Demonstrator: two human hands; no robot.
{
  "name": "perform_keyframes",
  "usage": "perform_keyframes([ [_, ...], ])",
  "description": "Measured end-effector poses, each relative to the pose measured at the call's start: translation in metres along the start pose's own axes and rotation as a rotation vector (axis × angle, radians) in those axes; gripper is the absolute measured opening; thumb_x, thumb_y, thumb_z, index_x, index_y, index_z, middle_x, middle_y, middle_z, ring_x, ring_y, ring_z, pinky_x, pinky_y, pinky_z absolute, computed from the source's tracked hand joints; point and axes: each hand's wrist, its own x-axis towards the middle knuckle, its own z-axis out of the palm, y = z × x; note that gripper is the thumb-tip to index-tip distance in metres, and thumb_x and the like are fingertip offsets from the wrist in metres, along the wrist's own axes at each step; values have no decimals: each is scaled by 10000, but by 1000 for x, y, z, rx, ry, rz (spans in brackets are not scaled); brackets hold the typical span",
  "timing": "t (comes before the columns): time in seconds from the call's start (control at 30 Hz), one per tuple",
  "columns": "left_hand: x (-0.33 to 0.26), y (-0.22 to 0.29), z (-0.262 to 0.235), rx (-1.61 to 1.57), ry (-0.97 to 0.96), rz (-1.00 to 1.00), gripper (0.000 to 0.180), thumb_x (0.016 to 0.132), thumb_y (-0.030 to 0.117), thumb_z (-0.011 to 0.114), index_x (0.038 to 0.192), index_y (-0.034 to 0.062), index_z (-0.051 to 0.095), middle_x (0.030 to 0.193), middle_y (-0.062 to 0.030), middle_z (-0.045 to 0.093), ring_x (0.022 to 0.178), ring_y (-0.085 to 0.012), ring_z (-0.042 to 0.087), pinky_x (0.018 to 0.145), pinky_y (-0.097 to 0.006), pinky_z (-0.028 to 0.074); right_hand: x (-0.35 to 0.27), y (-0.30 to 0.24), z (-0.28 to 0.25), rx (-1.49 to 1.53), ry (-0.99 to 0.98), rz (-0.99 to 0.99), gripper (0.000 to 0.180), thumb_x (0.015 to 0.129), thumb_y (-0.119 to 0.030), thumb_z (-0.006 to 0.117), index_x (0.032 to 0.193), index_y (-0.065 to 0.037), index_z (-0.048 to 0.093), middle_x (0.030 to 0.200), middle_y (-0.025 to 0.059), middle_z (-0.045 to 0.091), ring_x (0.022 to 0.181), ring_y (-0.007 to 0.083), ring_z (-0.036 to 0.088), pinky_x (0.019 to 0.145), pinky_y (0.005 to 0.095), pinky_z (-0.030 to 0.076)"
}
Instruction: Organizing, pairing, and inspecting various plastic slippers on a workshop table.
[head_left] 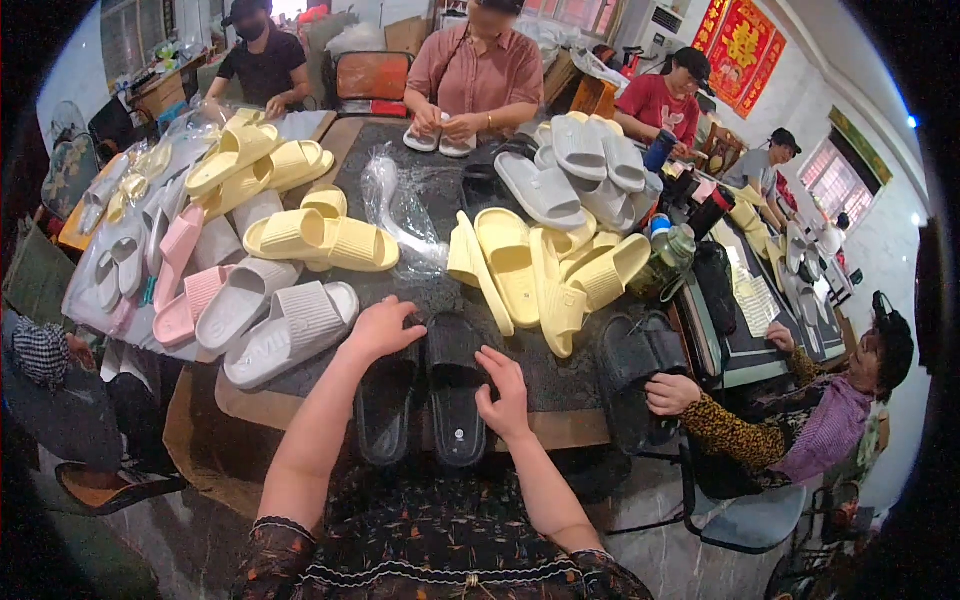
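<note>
Two black rubber slide sandals [425, 395] lay side by side at the table's near edge, left hand [382, 328] and right hand [505, 392] resting on them, fingers loosely curled. Beyond, yellow slides [535, 270] and grey slides [285, 325] remained heaped, seemingly unsorted.

2 blk slippers [425, 395], 4 coworkers.

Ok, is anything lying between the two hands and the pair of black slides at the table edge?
Nothing visible. The left hand already rests on the left black slide, and the right hand touches the right black slide. The grey slides and yellow slides lie off to the sides and behind.
</note>
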Motion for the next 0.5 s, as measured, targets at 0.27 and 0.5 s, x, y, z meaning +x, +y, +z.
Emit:
perform_keyframes([
  [0.27,8,14,42,-351,162,-140,268,767,296,647,966,118,670,876,-81,682,830,-266,652,734,-381,511,3,3,-7,-12,70,48,459,680,14,533,1126,-47,620,1181,128,587,1079,320,535,967,399,415],
  [0.5,17,6,45,-447,176,-194,255,754,275,657,925,94,711,895,-98,692,809,-277,657,753,-382,513,5,4,-9,48,74,43,385,706,-39,578,1087,-54,630,1171,125,589,1072,299,537,963,395,402],
])
